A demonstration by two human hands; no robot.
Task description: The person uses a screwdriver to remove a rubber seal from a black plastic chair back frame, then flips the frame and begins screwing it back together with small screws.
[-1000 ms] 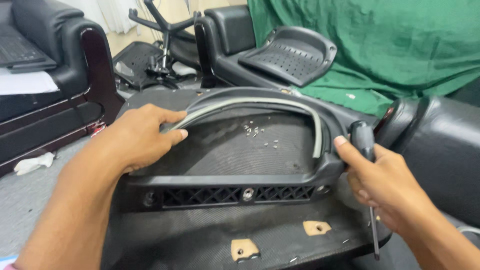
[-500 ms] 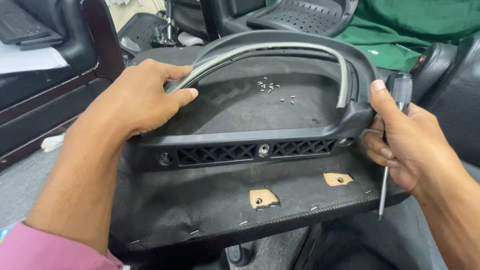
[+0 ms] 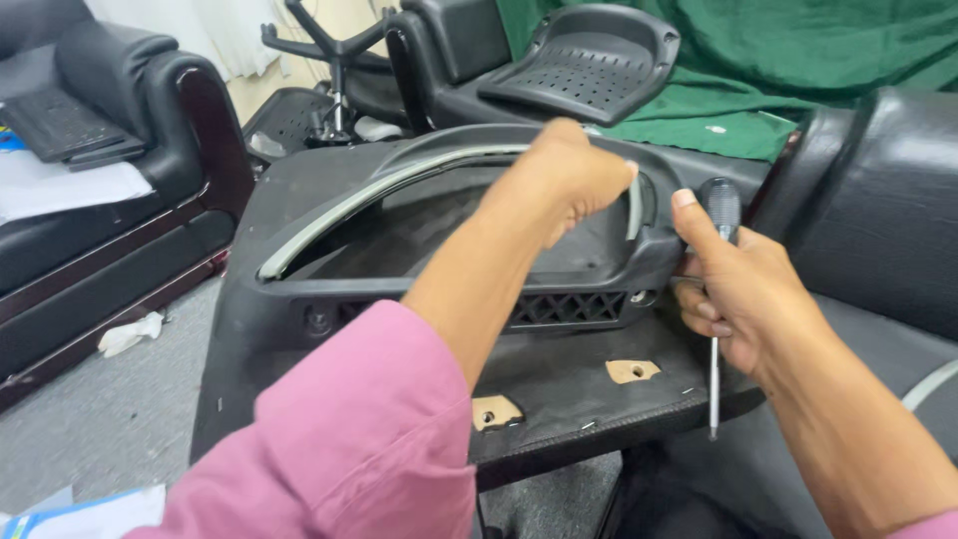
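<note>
We are noting a black sofa (image 3: 110, 200) standing at left, a perforated chair shell (image 3: 589, 60) lying on green cloth (image 3: 798, 70) behind, and a black cushion (image 3: 878, 200) crowding the right. The upturned chair seat (image 3: 559, 379) is lying before us, its armrest loop (image 3: 399, 180) on top. Our left hand (image 3: 564, 180) is closing over the loop's right curve, the pink sleeve (image 3: 349, 439) blocking the base. Our right hand (image 3: 733, 289) is gripping a screwdriver (image 3: 720, 215), its thumb pressing the loop's corner.

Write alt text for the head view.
The left hand grips the top of a black plastic chair frame lying on an upturned seat base, while the right hand holds a screwdriver point down beside it.
</note>
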